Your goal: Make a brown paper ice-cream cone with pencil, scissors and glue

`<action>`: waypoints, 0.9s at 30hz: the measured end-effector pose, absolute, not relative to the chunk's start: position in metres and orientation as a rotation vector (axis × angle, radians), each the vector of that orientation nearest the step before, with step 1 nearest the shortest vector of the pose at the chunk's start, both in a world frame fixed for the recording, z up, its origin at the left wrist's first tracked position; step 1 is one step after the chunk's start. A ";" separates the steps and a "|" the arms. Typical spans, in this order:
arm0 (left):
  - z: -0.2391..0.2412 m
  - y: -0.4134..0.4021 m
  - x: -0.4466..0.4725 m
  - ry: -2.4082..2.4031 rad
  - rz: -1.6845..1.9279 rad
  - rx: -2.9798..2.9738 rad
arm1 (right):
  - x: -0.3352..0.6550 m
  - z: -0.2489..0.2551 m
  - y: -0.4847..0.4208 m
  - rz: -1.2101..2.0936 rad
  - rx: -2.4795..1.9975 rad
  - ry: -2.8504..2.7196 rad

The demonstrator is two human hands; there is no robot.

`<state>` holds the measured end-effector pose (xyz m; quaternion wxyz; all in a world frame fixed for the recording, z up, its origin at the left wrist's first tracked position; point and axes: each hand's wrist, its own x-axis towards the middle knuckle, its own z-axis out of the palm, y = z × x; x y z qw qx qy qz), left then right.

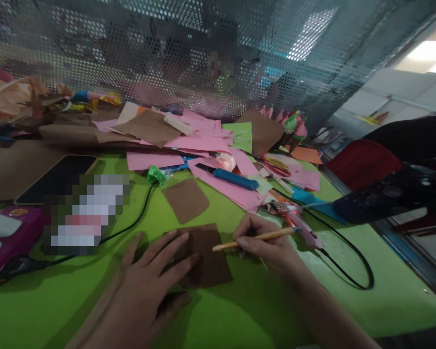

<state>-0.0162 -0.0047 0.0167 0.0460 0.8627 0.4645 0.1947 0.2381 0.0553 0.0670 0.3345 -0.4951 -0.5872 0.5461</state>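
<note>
My left hand (150,276) lies flat, fingers spread, pressing down a brown paper piece (210,259) on the green table cover (240,310). My right hand (265,242) grips a yellow pencil (256,239) whose tip touches the right part of that brown piece. A second brown paper piece (186,199) lies loose just beyond it.
A pink glue gun (298,223) with a black cable (349,257) lies right of my right hand. Pink paper sheets (203,143), a blue-handled cutter (232,178), a phone (56,178) and a pink box (10,240) crowd the back and left. A perforated metal screen (167,48) stands behind.
</note>
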 end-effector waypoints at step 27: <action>0.013 -0.003 -0.017 1.416 0.612 2.650 | 0.228 0.063 0.060 1.186 -1.391 -1.728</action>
